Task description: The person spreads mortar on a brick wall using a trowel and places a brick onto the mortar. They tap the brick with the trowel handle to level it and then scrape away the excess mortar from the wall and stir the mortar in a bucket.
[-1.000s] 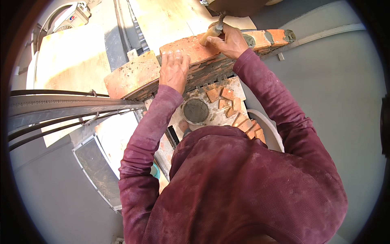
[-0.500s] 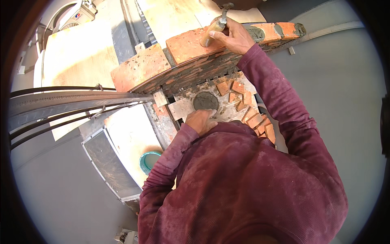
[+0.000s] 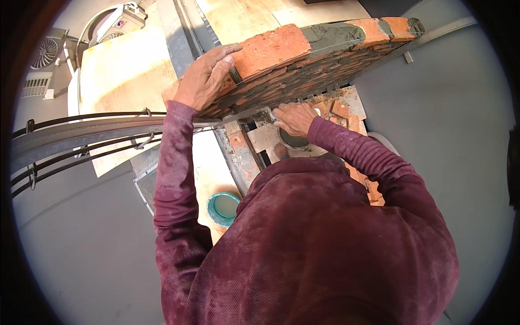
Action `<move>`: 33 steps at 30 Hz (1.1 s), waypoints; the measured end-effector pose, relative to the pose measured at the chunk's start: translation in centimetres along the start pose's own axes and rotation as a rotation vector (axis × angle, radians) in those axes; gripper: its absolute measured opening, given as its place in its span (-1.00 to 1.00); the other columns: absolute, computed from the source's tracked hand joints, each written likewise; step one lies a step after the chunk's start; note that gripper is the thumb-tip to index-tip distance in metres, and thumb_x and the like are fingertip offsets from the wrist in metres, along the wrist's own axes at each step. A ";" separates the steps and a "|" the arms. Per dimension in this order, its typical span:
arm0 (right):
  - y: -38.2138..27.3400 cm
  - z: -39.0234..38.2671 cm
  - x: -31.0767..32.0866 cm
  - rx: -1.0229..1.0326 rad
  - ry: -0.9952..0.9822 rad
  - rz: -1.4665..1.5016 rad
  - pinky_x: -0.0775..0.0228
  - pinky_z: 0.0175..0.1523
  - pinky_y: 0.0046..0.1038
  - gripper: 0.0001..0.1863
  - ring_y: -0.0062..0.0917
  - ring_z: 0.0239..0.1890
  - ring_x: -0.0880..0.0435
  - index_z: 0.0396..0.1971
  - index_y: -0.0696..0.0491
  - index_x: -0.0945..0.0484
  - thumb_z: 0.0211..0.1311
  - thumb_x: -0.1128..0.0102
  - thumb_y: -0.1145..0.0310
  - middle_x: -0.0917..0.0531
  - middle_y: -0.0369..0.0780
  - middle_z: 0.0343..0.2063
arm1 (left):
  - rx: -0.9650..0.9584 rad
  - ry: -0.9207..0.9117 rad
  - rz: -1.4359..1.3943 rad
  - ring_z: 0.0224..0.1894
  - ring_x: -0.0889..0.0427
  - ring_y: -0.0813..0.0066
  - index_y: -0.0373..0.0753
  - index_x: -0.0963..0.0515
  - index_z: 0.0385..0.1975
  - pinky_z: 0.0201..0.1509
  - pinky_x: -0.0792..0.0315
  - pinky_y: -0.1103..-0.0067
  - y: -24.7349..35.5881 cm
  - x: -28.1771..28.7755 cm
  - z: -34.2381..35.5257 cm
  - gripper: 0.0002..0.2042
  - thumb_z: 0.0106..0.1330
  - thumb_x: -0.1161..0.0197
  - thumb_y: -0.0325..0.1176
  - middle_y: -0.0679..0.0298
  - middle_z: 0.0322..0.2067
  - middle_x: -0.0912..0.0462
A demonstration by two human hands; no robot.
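Teal bucket (image 3: pixel 210 212) sits near the left elbow. Right hand (image 3: pixel 296 119) is over the mortar bucket (image 3: pixel 294 147), fingers curled; cannot tell what it pinches. Cut brick pieces (image 3: pixel 340 109) lie just right of it. Beyond, left hand (image 3: pixel 205 76), fingers together, thumb slightly apart, is at the left end of the orange brick (image 3: pixel 275 50) atop the wall (image 3: pixel 303 73). Wet mortar (image 3: pixel 333 37) lies right of that brick. Plywood (image 3: pixel 116 70) behind.
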State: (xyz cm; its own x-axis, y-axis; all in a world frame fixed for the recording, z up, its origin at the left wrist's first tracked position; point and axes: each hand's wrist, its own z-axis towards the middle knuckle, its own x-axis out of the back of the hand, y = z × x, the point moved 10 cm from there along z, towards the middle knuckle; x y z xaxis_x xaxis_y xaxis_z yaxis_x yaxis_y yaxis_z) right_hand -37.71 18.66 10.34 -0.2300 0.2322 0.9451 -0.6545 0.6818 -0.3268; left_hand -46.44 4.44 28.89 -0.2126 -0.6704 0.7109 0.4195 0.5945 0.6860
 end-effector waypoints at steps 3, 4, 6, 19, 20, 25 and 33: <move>0.3 3.4 -0.3 -0.015 0.118 -0.006 -0.54 -0.26 -0.15 -0.69 -0.20 -0.27 -0.68 -0.24 0.05 -0.47 0.33 -0.09 0.08 -0.58 -0.13 -0.35 | -0.190 -0.134 0.440 0.14 -0.55 0.13 -0.08 -0.46 0.22 0.39 -0.24 0.23 -2.8 -4.4 2.0 -0.61 0.53 0.09 -0.10 0.17 0.11 -0.58; 1.9 3.5 0.3 -0.035 0.145 -0.018 -0.55 -0.26 -0.16 -0.69 -0.20 -0.27 -0.68 -0.24 0.04 -0.47 0.33 -0.09 0.08 -0.58 -0.13 -0.35 | -0.137 -0.231 0.462 0.13 -0.55 0.13 -0.07 -0.45 0.24 0.40 -0.23 0.22 -3.5 -5.5 2.8 -0.61 0.53 0.10 -0.11 0.17 0.09 -0.59; 5.0 2.4 2.2 -0.094 0.157 -0.050 -0.55 -0.27 -0.17 -0.69 -0.21 -0.27 -0.68 -0.24 0.03 -0.48 0.34 -0.08 0.06 -0.58 -0.13 -0.37 | -0.035 -0.421 0.497 0.11 -0.56 0.12 -0.07 -0.42 0.26 0.42 -0.19 0.21 -4.5 -7.5 3.1 -0.60 0.53 0.10 -0.12 0.17 0.05 -0.62; 26.0 -16.8 10.2 -0.649 0.195 -0.123 -0.41 0.03 -0.11 -0.61 -0.19 -0.04 -0.60 -0.03 -0.01 -0.54 0.33 -0.07 0.02 -0.64 -0.14 -0.17 | 0.017 -0.371 0.595 0.27 -0.44 0.10 0.02 -0.42 0.27 0.49 -0.07 0.15 -3.5 -7.6 3.3 -0.57 0.40 -0.13 -0.31 0.03 0.11 -0.57; 26.2 -19.5 8.8 -0.740 0.228 -0.050 -0.40 0.05 -0.12 -0.58 -0.18 -0.01 -0.59 0.00 -0.01 -0.54 0.33 -0.08 0.01 -0.64 -0.13 -0.13 | 0.009 -0.335 0.566 0.28 -0.44 0.10 -0.02 -0.42 0.27 0.49 -0.07 0.15 -3.4 -7.5 3.1 -0.57 0.39 -0.14 -0.31 0.02 0.11 -0.57; 21.1 -31.8 -6.2 -1.273 0.065 0.752 -0.38 0.15 -0.28 -0.49 -0.16 0.06 -0.60 0.14 0.05 -0.47 0.20 -0.26 0.21 -0.63 0.02 -0.06 | 0.041 -0.161 0.136 0.26 -0.48 0.10 -0.26 -0.45 0.22 0.44 -0.15 0.20 1.1 -9.9 1.8 -0.55 0.34 -0.21 -0.30 -0.01 0.13 -0.55; 6.2 -41.2 -26.1 -1.748 0.335 1.812 -0.51 -0.57 -0.35 -0.74 -0.46 -0.67 -0.51 -0.09 0.11 -0.44 0.29 -0.20 0.34 -0.48 -0.22 -0.55 | 0.377 -1.150 -0.305 0.23 -0.49 0.30 -0.28 -0.30 0.33 0.33 -0.30 0.46 2.5 -35.8 -10.0 -0.42 0.42 -0.19 -0.10 0.04 0.27 -0.43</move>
State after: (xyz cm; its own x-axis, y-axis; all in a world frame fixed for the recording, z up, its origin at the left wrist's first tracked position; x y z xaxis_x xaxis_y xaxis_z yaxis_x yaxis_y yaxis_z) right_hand -6.09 45.41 -16.13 0.5337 0.8449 -0.0359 0.8067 -0.5214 -0.2781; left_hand -28.97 25.52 3.57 -0.9843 -0.1398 0.1080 -0.0213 0.7010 0.7129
